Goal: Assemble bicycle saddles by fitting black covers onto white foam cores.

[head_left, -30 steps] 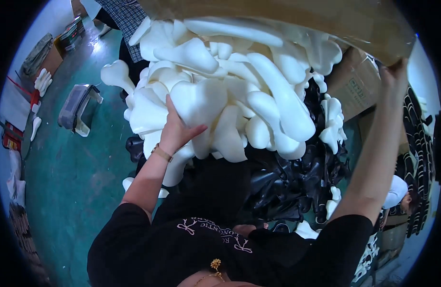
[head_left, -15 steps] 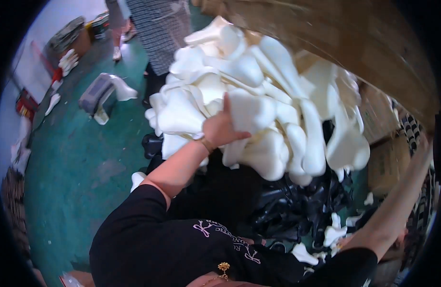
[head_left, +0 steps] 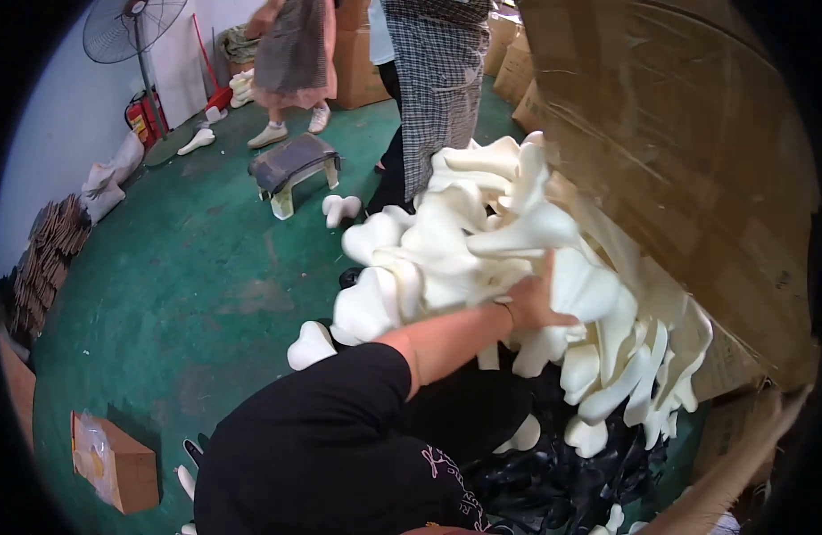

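Note:
A heap of white bone-shaped foam pieces [head_left: 446,236] lies against and below a large brown cardboard box [head_left: 669,116], which leans over from the right. My left hand [head_left: 533,305] reaches into the heap with thumb and forefinger spread wide. It presses against one foam piece [head_left: 585,283]; its other fingers are partly hidden. Along the lower right, my right forearm [head_left: 736,473] stretches up toward the box's lower corner. The right hand is dim at the picture's rim, and its fingers do not show clearly. Black plastic sheeting [head_left: 545,473] lies under the heap.
A low stool [head_left: 295,168] stands on the green floor near a loose foam piece [head_left: 341,210]. Two people stand beyond, one in a checked apron [head_left: 437,80]. A small carton [head_left: 116,464] sits at lower left; a fan [head_left: 134,31] stands by the wall.
The view has shifted, bringing more of the floor and both people into sight. My left hand stays spread against the foam pieces, which lie in a changed arrangement. My right arm appears lower.

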Action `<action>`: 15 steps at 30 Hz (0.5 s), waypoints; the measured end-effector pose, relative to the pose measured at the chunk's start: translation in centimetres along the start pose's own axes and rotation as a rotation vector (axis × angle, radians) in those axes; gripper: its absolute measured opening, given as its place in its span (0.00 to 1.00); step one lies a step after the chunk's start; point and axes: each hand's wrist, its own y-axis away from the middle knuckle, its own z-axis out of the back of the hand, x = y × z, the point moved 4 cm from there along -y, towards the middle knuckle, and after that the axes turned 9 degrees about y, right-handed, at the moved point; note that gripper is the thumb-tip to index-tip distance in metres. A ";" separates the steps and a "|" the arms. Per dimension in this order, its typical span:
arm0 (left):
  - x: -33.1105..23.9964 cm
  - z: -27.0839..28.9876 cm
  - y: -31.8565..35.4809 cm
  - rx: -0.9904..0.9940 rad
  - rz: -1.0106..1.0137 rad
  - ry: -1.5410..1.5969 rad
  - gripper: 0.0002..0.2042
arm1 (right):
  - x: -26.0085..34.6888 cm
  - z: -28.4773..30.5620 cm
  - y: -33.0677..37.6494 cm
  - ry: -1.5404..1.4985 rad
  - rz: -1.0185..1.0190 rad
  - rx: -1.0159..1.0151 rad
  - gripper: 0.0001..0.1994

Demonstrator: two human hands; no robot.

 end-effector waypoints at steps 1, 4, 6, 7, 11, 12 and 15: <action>1.1 0.5 0.0 -0.028 -0.020 -0.062 0.67 | -2.4 1.6 -0.7 -0.083 -0.069 -0.044 0.23; 3.9 3.9 1.2 0.059 0.144 -0.178 0.68 | -9.8 3.1 1.0 -0.292 -0.272 -0.114 0.27; 6.2 4.9 2.0 -0.037 0.123 -0.228 0.68 | -13.5 1.1 5.4 -0.363 -0.389 -0.101 0.27; 6.5 4.8 2.3 -0.024 0.129 -0.191 0.68 | -14.6 0.7 7.3 -0.393 -0.450 -0.103 0.27; 3.8 4.2 4.4 0.062 0.160 -0.206 0.68 | -15.3 -0.6 11.4 -0.467 -0.638 -0.180 0.24; 2.9 3.8 4.6 0.101 0.174 -0.149 0.67 | -16.1 1.1 9.6 -0.512 -0.615 -0.135 0.22; 4.2 2.1 4.6 0.004 0.066 -0.125 0.69 | -15.6 3.8 4.5 -0.605 -0.523 0.111 0.18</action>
